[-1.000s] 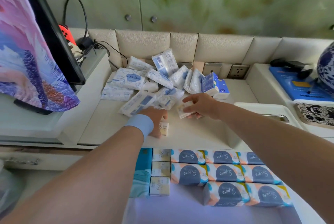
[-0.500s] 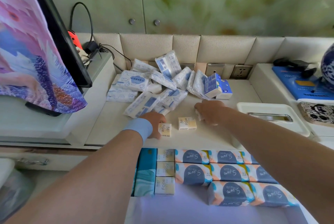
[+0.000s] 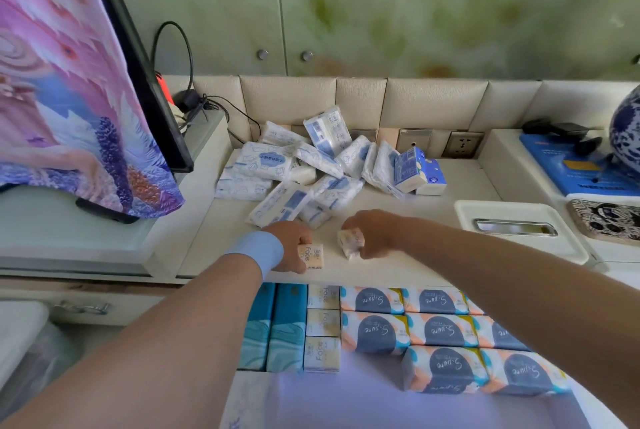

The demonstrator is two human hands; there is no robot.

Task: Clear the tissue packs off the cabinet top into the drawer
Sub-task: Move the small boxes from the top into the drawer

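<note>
Near the cabinet top's (image 3: 388, 269) edge, each hand pinches a small tissue pack: left hand (image 3: 291, 247), right hand (image 3: 372, 233). Drawer (image 3: 346, 404) part-filled; the heap (image 3: 298, 169) remains.

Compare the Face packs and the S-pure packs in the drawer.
Face packs are small and cream. S-pure packs are larger, with a navy oval and orange and blue corners. Face packs form one column of three, while S-pure packs fill three rows. Both lie flat, labels up, in the drawer.
</note>
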